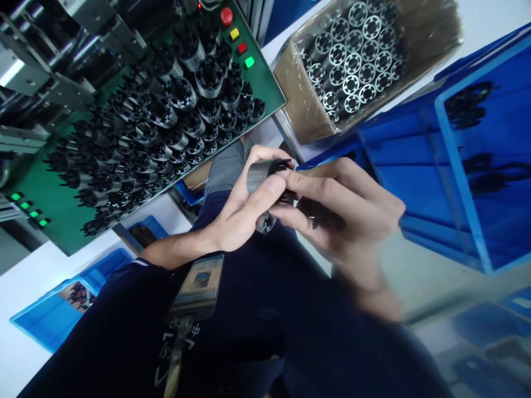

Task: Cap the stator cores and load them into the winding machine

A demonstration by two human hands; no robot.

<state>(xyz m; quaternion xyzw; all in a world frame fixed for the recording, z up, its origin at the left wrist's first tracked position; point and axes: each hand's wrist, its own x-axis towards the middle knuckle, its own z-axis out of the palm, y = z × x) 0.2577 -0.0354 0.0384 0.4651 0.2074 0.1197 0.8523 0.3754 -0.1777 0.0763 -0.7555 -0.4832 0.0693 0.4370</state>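
Snugly, a grey metal cylinder (257, 177) sits pinched between the left hand (243, 207) and right hand (344, 215).

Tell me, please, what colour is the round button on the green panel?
It is red; the head view shows the round button clearly.

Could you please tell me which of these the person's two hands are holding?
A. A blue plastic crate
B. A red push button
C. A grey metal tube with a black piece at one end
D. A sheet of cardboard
C. The left hand and right hand close together around a grey metal tube with a black piece at its upper end.
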